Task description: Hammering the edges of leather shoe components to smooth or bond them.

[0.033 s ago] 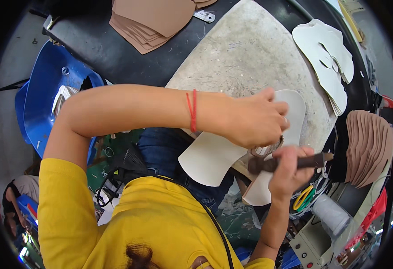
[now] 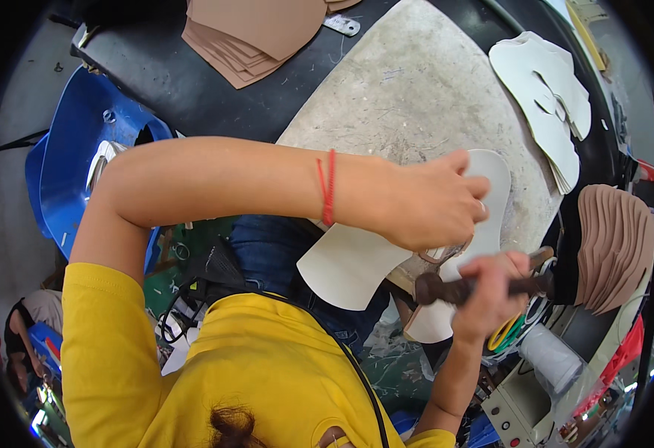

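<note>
A curved white shoe-upper piece (image 2: 353, 266), looking like leather, lies over the near edge of the pale worn board (image 2: 386, 82). On it rests my left hand (image 2: 439, 201), palm down, with bent fingers pressed to the piece; the fingertips are partly hidden. A small brown looped edge (image 2: 437, 257) shows below that hand. My right hand (image 2: 491, 295) is wrapped round a dark hammer (image 2: 439, 288), slightly blurred, held just above the lower white arm of the piece. The hammer's thick end points left toward the piece.
Stacked brown cut pieces (image 2: 256, 33) lie at the far left of the black table, near a metal strip (image 2: 342, 25). White cut pieces (image 2: 539, 97) sit at the board's right, with more brown pieces (image 2: 614, 246) nearer. A blue bin (image 2: 62, 172) stands left; a control box (image 2: 517, 411) lower right.
My left hand has shifted slightly right over the white piece. The hammer in my right hand has turned a little, and its thick end sits slightly lower.
</note>
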`<state>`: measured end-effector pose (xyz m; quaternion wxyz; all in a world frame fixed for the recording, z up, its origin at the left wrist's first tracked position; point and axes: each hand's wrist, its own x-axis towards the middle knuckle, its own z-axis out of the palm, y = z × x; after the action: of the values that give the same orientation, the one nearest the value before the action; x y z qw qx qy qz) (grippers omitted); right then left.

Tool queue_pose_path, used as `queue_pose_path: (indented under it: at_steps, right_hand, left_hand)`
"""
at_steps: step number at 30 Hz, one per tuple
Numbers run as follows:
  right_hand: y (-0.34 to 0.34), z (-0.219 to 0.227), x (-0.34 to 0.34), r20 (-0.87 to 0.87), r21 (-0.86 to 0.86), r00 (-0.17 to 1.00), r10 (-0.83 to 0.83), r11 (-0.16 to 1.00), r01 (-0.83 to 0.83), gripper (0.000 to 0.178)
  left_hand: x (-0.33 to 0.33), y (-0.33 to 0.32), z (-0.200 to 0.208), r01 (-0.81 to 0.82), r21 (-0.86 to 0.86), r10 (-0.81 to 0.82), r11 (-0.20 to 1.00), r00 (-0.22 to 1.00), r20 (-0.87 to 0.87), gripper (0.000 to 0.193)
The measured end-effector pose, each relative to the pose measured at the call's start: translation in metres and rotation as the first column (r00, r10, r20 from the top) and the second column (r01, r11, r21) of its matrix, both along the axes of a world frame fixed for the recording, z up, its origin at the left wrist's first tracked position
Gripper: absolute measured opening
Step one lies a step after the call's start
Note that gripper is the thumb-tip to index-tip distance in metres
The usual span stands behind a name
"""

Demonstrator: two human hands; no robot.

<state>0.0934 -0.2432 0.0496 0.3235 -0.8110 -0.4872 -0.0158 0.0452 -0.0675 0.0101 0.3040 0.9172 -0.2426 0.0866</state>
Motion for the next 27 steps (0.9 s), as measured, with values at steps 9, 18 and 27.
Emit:
queue_pose_path:
  at_steps: [9,18,27]
  right_hand:
    - [-0.003,-0.013,-0.001,-0.074,0.034,0.995,-0.069,0.997,0.072,0.027]
    - [0.000,-0.026,0.009,0.010,0.061,1.000,-0.019,0.998,0.018,0.026]
    - [0.016,-0.029,0.030,0.105,0.133,0.994,-0.015,0.991,0.001,0.036]
  left_hand:
    - [0.021,0.009,0.011,0.177,0.182,-0.143,0.967,0.972,-0.185,0.006]
    - [0.032,0.027,0.002,0.062,-0.006,-0.062,0.998,0.986,-0.157,0.009]
    - [0.018,0.014,-0.006,-0.093,0.068,0.097,0.993,0.993,-0.062,0.007]
